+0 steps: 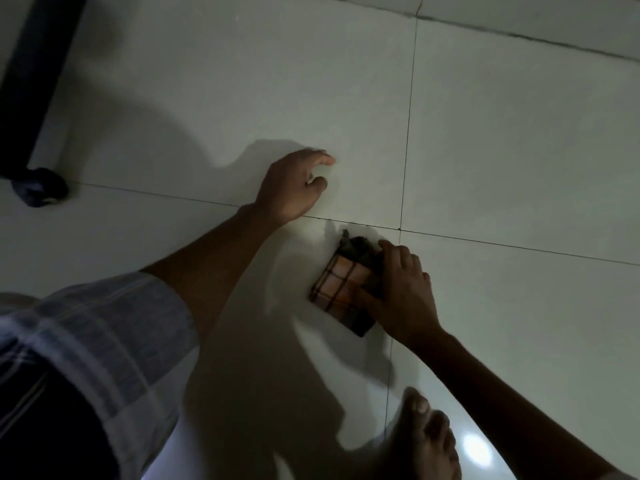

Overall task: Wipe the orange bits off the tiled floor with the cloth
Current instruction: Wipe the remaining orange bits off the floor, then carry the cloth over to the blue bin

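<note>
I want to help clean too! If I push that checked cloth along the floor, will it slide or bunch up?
The checked cloth is folded into a flat pad under the right hand, so it probably slides well on the glossy tiled floor. Its dark far end looks crumpled, so it is likely soft. Lifted, it would probably flop open.

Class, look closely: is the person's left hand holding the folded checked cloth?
No: the left hand rests bare on the tiled floor, while the right hand presses the folded checked cloth.

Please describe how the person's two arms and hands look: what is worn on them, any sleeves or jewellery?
Both hands, left hand and right hand, are bare, without gloves. No ring, watch or bracelet is visible in this dim light. The left arm has a pale blue-grey checked sleeve rolled above the elbow; the forearm is uncovered. The right forearm shows no sleeve in view.
</note>
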